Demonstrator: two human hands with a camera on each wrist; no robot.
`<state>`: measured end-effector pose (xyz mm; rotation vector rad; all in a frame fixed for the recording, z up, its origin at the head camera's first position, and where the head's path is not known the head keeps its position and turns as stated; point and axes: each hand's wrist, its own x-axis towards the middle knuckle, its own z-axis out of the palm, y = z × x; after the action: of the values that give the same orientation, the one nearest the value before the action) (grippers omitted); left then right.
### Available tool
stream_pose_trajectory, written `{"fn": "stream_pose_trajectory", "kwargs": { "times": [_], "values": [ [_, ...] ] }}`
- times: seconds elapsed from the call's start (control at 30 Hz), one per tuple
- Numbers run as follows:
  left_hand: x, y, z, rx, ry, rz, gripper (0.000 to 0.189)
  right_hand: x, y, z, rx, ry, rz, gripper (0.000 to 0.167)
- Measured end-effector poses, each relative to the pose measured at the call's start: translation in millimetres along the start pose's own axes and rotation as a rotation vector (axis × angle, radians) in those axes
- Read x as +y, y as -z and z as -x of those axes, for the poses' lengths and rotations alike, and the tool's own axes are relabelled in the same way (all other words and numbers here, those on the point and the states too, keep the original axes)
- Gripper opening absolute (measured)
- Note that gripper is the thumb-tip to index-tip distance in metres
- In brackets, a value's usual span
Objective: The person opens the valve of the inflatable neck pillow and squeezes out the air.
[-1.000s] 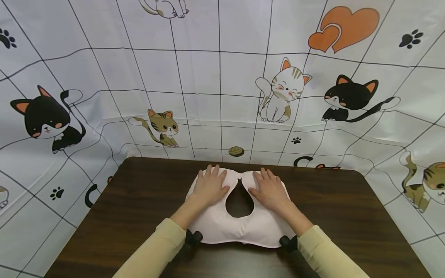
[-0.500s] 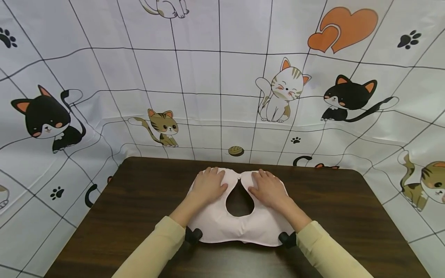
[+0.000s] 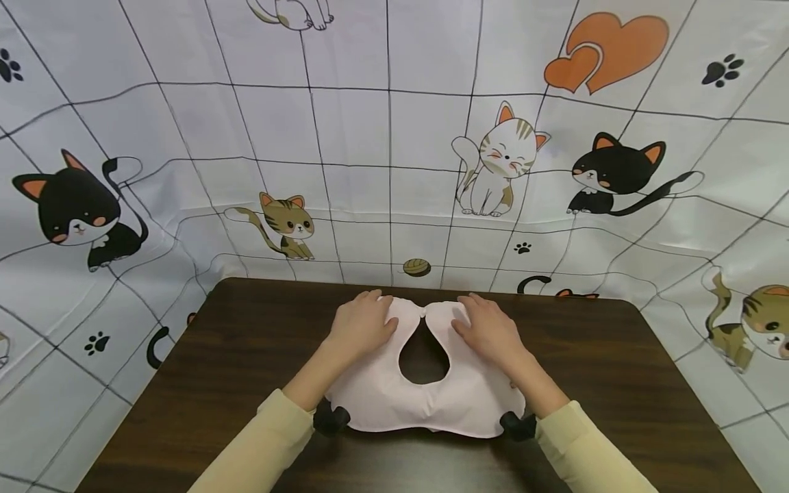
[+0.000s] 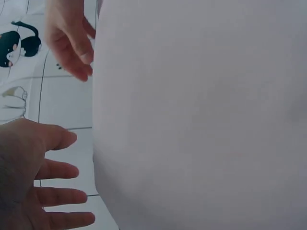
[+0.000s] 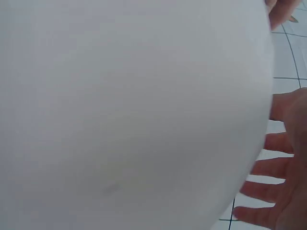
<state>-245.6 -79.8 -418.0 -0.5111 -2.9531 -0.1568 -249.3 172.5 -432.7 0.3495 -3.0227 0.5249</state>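
Observation:
A pale pink U-shaped neck pillow [image 3: 425, 404] lies on the table, its two rounded ends together at the far side around a teardrop opening. Over its left arm is my left hand [image 3: 364, 323], at the outer edge. On the other side my right hand [image 3: 490, 330] is at the outer edge of the right arm. In the left wrist view, the left hand [image 4: 43, 182] has straight, spread fingers beside the pillow [image 4: 192, 115]. The right wrist view shows the right hand [image 5: 283, 163] with fingers likewise spread along the pillow's edge [image 5: 144, 105]. Whether fingertips touch it, I cannot tell.
The dark brown wooden table [image 3: 246, 356] extends on both sides of the pillow. Behind it hangs a white sheet [image 3: 357, 130] with black grid lines and printed cats. Black wrist-worn devices [image 3: 331, 419] sit under the wrists, close to the pillow's near corners.
Both hands first lay flat on the pillow's arms, and then their fingers bent over the far ends. Now they have moved apart, outward to the pillow's sides. The pillow has hardly moved.

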Motion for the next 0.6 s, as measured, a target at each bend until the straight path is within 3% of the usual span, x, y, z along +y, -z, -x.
{"fn": "stream_pose_trajectory", "kwargs": {
  "times": [0.23, 0.4, 0.5, 0.6],
  "values": [
    [-2.4, 6.6, 17.9, 0.119, -0.018, 0.022, 0.049, 10, 1, 13.4, 0.102, 0.018, -0.059, 0.055],
    [-6.6, -2.7, 23.0, 0.207, 0.032, 0.070, 0.055, 17, -6, 22.7, 0.127, 0.052, -0.076, 0.056],
    [-7.9, -13.5, 24.8, 0.200, 0.051, 0.099, 0.058, 20, -15, 24.6, 0.115, 0.057, -0.087, 0.058],
    [-7.3, -23.6, 26.2, 0.141, 0.028, 0.094, 0.060, 19, -23, 24.9, 0.109, 0.056, -0.098, 0.058]
  ]
}}
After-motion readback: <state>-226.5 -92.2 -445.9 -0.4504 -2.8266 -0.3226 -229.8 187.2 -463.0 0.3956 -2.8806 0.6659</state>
